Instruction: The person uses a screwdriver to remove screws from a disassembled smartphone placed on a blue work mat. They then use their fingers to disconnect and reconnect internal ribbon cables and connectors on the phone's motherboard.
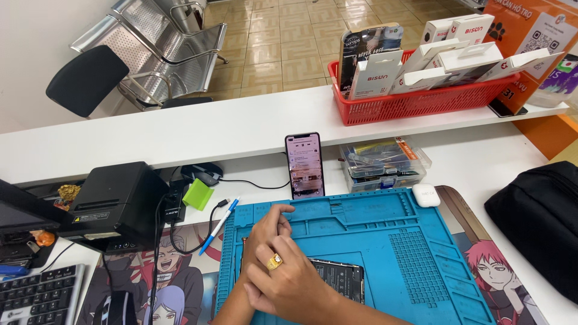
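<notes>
Resting together low on the blue repair mat [385, 241], both hands overlapped above a dark opened phone [343, 278]. Right hand [289, 280] on top, entering from the lower right, wrist bent, fingers curled loosely inward, a gold ring [275, 261] on one finger. Left hand [268, 225] underneath, coming up from the lower edge, fingers folded together with the knuckles aimed up and to the right, thumb laid along the top. Neither hand spread; fingers drawn close, the right draped over the left. Cannot tell whether anything is pinched between them, since the palms are hidden.

Lying flat on the mat, just right of the right hand and partly covered by it, the opened phone with its inner parts facing up. Long axis roughly top to bottom in the head view, lower end cut off by the picture edge, upper end aimed toward the back of the table [481, 162].

Standing upright beyond the mat, a second phone [304, 164] with a lit screen, leaning against the raised shelf. Beside it a clear parts box [382, 162], then a small white earbud case [425, 195]. On the shelf, a red basket [421, 102] of white cartons. Left of the mat, a blue pen [220, 224], a black printer [117, 201], a keyboard [39, 298].
</notes>
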